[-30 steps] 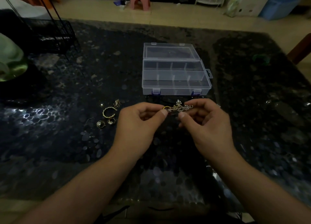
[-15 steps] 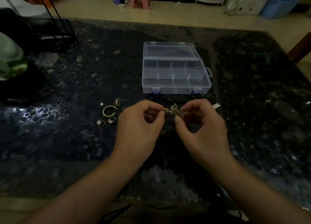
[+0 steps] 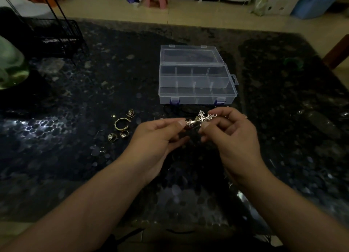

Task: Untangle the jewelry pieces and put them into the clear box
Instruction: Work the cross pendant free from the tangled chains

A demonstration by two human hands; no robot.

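Dark table (image 3: 75,157) | tangled jewelry (image 3: 201,119) pinched between left hand (image 3: 158,136) – right hand (image 3: 232,136)

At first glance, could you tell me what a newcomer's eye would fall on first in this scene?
Most likely the glinting tangled jewelry, pinched between the left hand and the right hand just above the middle of the dark table. Right behind it lies the clear box, lid open, its compartments seemingly empty. To the left of the hands, a few loose rings shine on the tabletop.
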